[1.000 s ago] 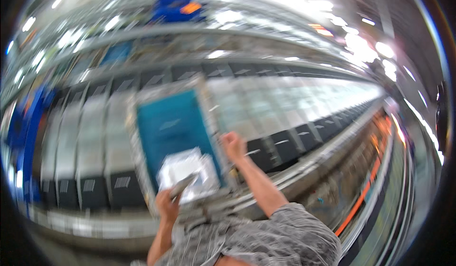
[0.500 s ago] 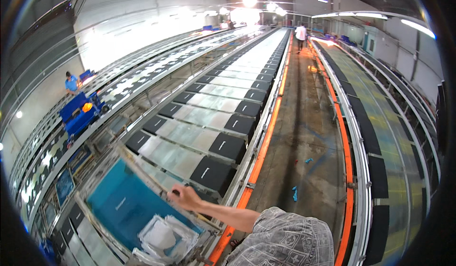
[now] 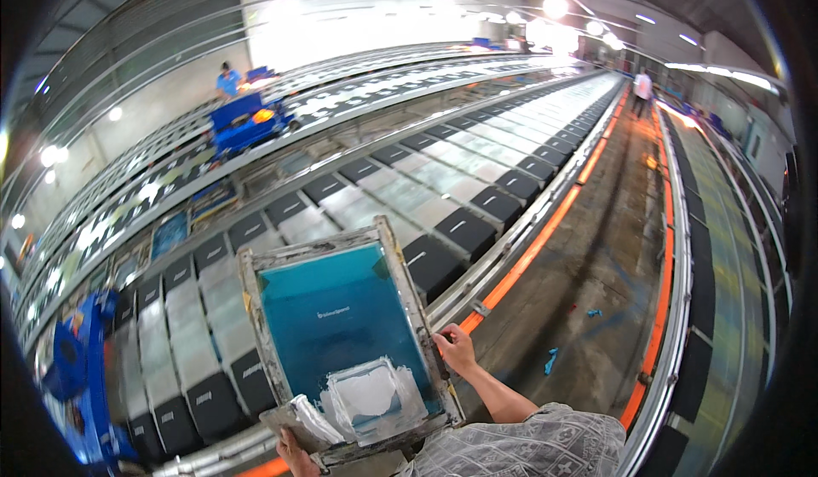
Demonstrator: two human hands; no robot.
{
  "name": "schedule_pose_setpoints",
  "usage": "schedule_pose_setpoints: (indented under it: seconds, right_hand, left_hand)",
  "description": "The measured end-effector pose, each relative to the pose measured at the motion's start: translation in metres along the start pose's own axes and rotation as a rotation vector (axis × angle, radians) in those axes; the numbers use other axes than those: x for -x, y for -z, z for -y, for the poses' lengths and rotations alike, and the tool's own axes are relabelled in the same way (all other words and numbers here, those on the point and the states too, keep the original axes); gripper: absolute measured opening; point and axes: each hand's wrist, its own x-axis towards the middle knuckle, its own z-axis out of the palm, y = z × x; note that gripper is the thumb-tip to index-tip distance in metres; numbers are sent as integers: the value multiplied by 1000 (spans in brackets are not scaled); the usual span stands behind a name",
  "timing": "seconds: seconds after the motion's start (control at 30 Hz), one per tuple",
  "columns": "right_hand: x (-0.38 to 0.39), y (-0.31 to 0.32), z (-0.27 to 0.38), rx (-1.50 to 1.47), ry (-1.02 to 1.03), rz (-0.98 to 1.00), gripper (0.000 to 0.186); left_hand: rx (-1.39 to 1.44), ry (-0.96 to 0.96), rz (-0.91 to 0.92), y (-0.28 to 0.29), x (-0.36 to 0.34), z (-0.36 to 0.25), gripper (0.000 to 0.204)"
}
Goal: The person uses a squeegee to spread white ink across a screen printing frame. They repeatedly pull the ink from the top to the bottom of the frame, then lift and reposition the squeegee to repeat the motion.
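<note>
A screen-printing frame (image 3: pixel 381 241) with a teal mesh (image 3: pixel 332 302) lies at the lower middle over the long printing table. A thick pool of white ink (image 3: pixel 362 392) sits at the mesh's near end. My left hand (image 3: pixel 296 451) grips a flat squeegee (image 3: pixel 311 419), smeared white, at the frame's near left corner. My right hand (image 3: pixel 456 349) has its fingers curled on the frame's right edge.
Rows of black fabric pieces (image 3: pixel 443 234) line the table. A blue wheeled carriage (image 3: pixel 72 358) stands left; another (image 3: pixel 243 123) is farther back. Orange rails (image 3: pixel 545 238) border the aisle, where blue scraps (image 3: pixel 551 359) lie. A worker (image 3: pixel 226 85) stands back left, another person (image 3: pixel 642 93) down the aisle.
My view swung up along the aisle, then a little left. The frame now sits straighter before me. My right hand has moved down along its right edge. The distant aisle person remains walking.
</note>
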Motion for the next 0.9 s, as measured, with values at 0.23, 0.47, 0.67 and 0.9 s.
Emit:
schedule_pose_setpoints:
  seconds: [0.23,0.47,0.67,0.9]
  right_hand:
    - [90,6,-22,74,-187,393,27]
    - [133,-11,30,129,-75,548,24]
    - [134,-14,38,73,136,510,18]
    - [149,-7,53,47,66,544,17]
  left_hand:
    - [124,95,-100,113,111,44,52]
    - [218,121,-325,152,192,36,54]
    - [365,-95,-270,159,207,37,55]
    - [436,-117,-277,175,219,42,53]
